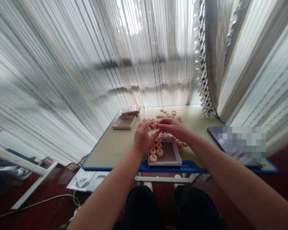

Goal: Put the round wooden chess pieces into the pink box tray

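Over the far edge of an open shallow box point(180, 159), my left hand point(143, 137) and my right hand point(173, 127) meet. Between their fingertips is a round wooden Chinese chess piece point(156, 126), and the fingers of both hands are closed around it. Several pieces with red characters, such as a horse piece point(153, 158), lie in rows along the box's left side. Loose pieces point(168, 115) are scattered on the table beyond my hands. More pieces point(180, 147) sit against the box's right side. My hands hide part of the box's far end.
A second shallow box point(124, 122) lies at the table's back left, with a flat stacked package point(131, 110) behind it. A dark tablet-like slab point(232, 148) rests at the right. The table point(103, 150) has a blue edge; sheer curtains point(91, 64) hang close behind.
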Demonstrator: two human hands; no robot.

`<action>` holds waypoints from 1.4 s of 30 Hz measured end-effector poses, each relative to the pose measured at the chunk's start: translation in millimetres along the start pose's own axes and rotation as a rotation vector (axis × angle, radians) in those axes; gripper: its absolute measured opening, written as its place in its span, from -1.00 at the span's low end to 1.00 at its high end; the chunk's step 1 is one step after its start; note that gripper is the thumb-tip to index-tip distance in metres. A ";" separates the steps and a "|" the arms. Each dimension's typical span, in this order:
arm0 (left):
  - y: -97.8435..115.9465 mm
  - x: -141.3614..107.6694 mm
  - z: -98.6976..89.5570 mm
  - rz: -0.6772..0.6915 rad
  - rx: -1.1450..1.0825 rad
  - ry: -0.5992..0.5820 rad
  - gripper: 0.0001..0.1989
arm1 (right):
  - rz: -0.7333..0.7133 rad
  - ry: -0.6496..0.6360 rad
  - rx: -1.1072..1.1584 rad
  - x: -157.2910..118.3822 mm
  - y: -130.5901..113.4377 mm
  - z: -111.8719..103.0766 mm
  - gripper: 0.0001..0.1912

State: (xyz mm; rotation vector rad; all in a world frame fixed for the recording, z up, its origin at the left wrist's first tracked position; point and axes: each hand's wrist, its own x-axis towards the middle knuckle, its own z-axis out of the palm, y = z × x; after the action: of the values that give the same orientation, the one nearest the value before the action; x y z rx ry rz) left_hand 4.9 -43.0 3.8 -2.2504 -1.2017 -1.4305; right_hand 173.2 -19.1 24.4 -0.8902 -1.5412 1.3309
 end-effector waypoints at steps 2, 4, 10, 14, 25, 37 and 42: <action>0.3 0.3 1.1 0.017 0.000 -0.007 -0.65 | -0.013 -0.003 0.016 2.1 1.2 -1.7 -0.75; -0.5 0.6 2.7 0.058 0.011 -0.019 -0.68 | -0.024 -0.023 0.005 4.0 3.1 -3.1 -0.75; -2.7 1.2 2.7 0.106 0.020 -0.014 -0.76 | -0.181 -0.012 -0.042 -6.8 0.8 4.6 -0.70; 2.2 0.9 -3.3 0.131 -0.005 -0.022 -0.75 | -0.311 0.021 -0.074 -19.8 -6.4 10.6 -0.69; 5.4 -2.1 -9.7 -0.078 -0.034 0.102 -0.75 | -0.267 0.280 -0.561 -84.0 17.8 -11.0 -0.68; -2.9 -10.4 -3.6 -0.593 -0.127 0.033 -0.70 | -0.401 0.186 -1.030 -97.0 20.9 -3.8 -0.87; -2.3 -21.4 -5.1 -0.688 -0.250 -0.086 -0.78 | -0.403 0.175 -1.014 -97.9 20.0 -5.0 -0.87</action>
State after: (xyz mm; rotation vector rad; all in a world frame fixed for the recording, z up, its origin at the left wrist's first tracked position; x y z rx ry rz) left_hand -4.2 -55.5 -12.0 -2.1615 -2.0666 -1.7987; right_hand 211.5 -104.3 -11.3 -1.1476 -2.1131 0.1110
